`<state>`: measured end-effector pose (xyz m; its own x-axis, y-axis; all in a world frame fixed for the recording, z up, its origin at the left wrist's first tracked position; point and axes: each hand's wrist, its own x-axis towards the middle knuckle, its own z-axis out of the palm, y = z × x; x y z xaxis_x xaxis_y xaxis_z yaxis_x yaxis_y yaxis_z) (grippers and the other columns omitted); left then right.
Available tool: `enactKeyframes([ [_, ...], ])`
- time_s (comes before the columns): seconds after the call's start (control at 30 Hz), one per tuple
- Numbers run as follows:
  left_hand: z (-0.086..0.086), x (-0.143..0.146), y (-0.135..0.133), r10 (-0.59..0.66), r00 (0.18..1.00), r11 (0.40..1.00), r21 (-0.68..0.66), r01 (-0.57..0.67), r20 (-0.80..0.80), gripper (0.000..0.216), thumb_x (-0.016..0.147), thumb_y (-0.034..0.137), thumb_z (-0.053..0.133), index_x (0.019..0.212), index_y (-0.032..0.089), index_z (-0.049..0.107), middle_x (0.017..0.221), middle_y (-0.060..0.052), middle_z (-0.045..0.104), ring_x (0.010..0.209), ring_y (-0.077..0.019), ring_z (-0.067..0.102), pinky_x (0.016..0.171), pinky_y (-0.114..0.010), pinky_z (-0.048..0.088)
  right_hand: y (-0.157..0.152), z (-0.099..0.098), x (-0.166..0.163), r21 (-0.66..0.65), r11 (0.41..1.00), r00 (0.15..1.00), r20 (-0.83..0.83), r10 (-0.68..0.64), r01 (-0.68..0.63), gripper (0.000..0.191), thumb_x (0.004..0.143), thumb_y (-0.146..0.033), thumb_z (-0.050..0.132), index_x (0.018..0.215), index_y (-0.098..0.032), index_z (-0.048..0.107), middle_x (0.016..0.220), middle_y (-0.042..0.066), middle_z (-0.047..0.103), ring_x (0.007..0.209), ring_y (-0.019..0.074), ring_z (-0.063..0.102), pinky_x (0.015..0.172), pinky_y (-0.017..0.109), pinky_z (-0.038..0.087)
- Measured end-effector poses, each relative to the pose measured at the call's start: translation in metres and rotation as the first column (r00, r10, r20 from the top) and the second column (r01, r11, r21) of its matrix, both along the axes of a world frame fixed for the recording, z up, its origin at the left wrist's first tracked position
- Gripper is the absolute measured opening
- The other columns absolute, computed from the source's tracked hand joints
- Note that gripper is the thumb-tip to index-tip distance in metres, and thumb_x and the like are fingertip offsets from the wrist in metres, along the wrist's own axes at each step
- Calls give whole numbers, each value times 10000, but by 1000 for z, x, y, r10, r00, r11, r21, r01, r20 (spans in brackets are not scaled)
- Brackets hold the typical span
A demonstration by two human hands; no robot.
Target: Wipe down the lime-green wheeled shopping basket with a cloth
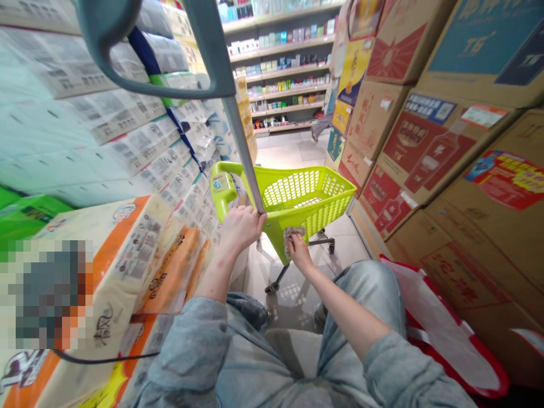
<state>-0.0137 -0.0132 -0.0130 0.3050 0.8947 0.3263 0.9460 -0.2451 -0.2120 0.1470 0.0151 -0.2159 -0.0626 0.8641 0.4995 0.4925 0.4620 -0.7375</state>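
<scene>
- The lime-green shopping cart (317,205) stands on the tiled floor (293,153) of a shop aisle, right in front of the person's knees; its perforated basket points away to the right.
- Left hand (243,228): clamped around the gray pole (244,147) low down, just beside the basket's near end, knuckles up.
- Right hand (298,249): closed on a bunched grayish cloth (289,233), which is against the solid green panel below the basket's rim.
- The pole leans up and to the left – at its top is a gray looped handle (161,89), close to the camera.
- Of the cart's dark casters, 1 (272,288) sits near the person's feet and another (331,245) farther off to the right.
- The person is seated, in light blue jeans (365,283), with denim sleeves (195,334) pushed up.
- To the left are stacked tissue packs (114,294) with orange bands – a black cable (106,358) runs across them.
- To the right, printed cardboard cartons (459,147) are piled high; a red-edged white item (442,323) lies beside the right knee.
- Shelves (280,52) of small packaged goods line the far end.
</scene>
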Motion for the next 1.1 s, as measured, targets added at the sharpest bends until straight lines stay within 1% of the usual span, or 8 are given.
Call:
enactKeyframes([
  [0.13, -2, 4, 1, -6, 1000, 1000, 16, 6, 5, 505, 954, 388, 251, 821, 133, 666, 829, -129, 666, 828, -241, 605, 698, -362, 393, 1, -3, 7, -55, 998, 998, -52, -35, 32, 149, 795, -200, 438, 855, -188, 574, 893, 96, 613, 857, 230, 582, 763, 353, 489],
  [0.23, -3, 6, 2, -3, 1000, 1000, 27, 3, 6, 495, 956, 381, 253, 816, 134, 658, 816, -129, 664, 830, -239, 605, 700, -361, 384, -7, 24, -3, -22, 998, 986, -160, -54, 51, 125, 801, -205, 440, 861, -200, 550, 868, 68, 599, 856, 219, 574, 781, 346, 478],
  [0.43, -6, 9, 1, -8, 999, 999, 36, 6, 44, 430, 953, 353, 290, 814, 138, 634, 827, -127, 650, 846, -246, 586, 721, -375, 381, -22, 76, -33, 125, 989, 974, -197, 108, -84, 67, 818, -219, 477, 869, -217, 521, 921, 59, 577, 932, 215, 550, 845, 350, 457],
  [0.57, -11, 7, -10, -22, 992, 998, 64, 14, 126, 324, 939, 320, 350, 913, 148, 623, 869, -119, 639, 915, -251, 564, 809, -402, 394, -26, 69, -34, 119, 988, 976, -179, 121, -100, 92, 810, -211, 465, 881, -217, 523, 921, 64, 569, 922, 223, 550, 828, 373, 460],
  [0.67, -15, -2, -28, -57, 977, 991, 130, 31, 205, 294, 926, 297, 388, 1137, 178, 555, 1080, -108, 618, 1057, -233, 531, 952, -416, 366, -25, 59, -27, 111, 987, 979, -153, 136, -119, 113, 812, -229, 472, 902, -210, 537, 935, 72, 581, 932, 231, 552, 837, 386, 457],
  [0.77, -14, -19, -51, 30, 956, 969, 226, -99, 293, 329, 918, 296, 405, 1216, 188, 494, 1220, -114, 566, 1181, -237, 475, 1055, -444, 296, -21, 54, -21, 112, 989, 984, -139, 111, -95, 134, 817, -266, 486, 922, -206, 544, 939, 83, 596, 940, 243, 555, 850, 406, 452],
  [0.9, 1, -54, -91, 259, 885, 859, 326, -394, 386, 314, 915, 320, 397, 1162, 161, 507, 1249, -151, 542, 1232, -280, 431, 1069, -483, 272, -19, 52, -16, 84, 992, 987, -117, 107, -97, 167, 819, -324, 493, 920, -203, 548, 933, 93, 594, 923, 252, 562, 828, 423, 462],
  [1.1, 30, -119, -151, 531, 707, 599, 382, -703, 468, 333, 885, 365, 416, 1099, 130, 514, 1138, -196, 570, 1234, -339, 407, 1070, -568, 218, -21, 54, -14, 48, 996, 989, -126, 78, -72, 220, 803, -388, 508, 914, -203, 548, 960, 102, 599, 923, 262, 571, 822, 442, 471],
])
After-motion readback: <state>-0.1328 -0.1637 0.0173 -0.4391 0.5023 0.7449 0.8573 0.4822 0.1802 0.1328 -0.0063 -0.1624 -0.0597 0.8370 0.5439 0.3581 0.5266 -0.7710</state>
